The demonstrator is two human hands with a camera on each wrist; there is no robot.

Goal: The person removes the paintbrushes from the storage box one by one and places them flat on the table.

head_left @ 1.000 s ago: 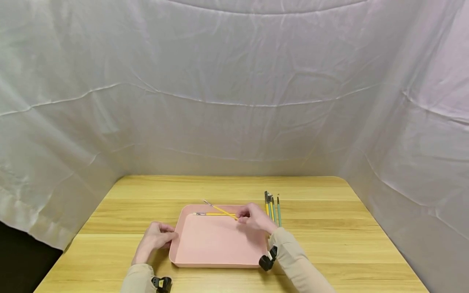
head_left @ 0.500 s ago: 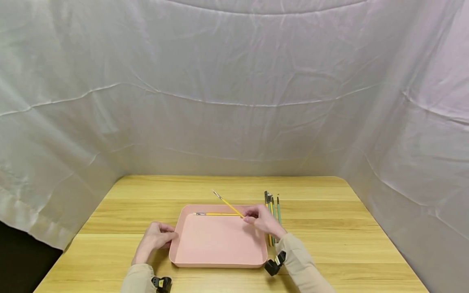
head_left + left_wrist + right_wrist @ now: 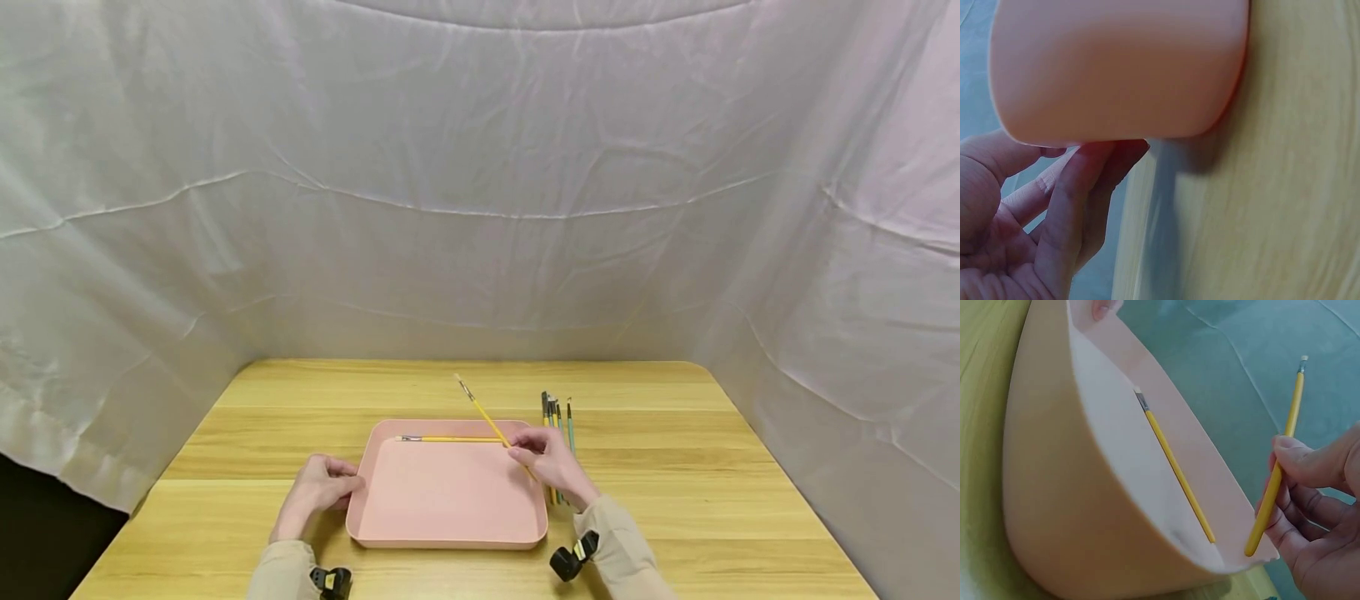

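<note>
My right hand point(image 3: 555, 463) pinches a yellow-handled paintbrush point(image 3: 483, 413) between thumb and fingers over the right part of a pink tray point(image 3: 446, 500). Its pale bristles point up, away and to the left; in the right wrist view the handle's blunt end point(image 3: 1251, 550) hangs low beside the tray wall. A second yellow paintbrush point(image 3: 450, 439) lies inside the tray along its far side, bristles to the left. At the tray's left edge, my left hand point(image 3: 318, 492) grips the rim, thumb on top. In the left wrist view, its fingers point(image 3: 1069, 206) go under the tray wall.
Several paintbrushes point(image 3: 571, 429) with yellow and green handles lie on the wooden table point(image 3: 675, 483) right of the tray, partly behind my right hand. Grey cloth point(image 3: 480, 275) hangs behind and along both sides of the table.
My right hand has moved right and a little toward me with the paintbrush, which now tilts more steeply. The lying brush, tray and left hand have stayed put.
</note>
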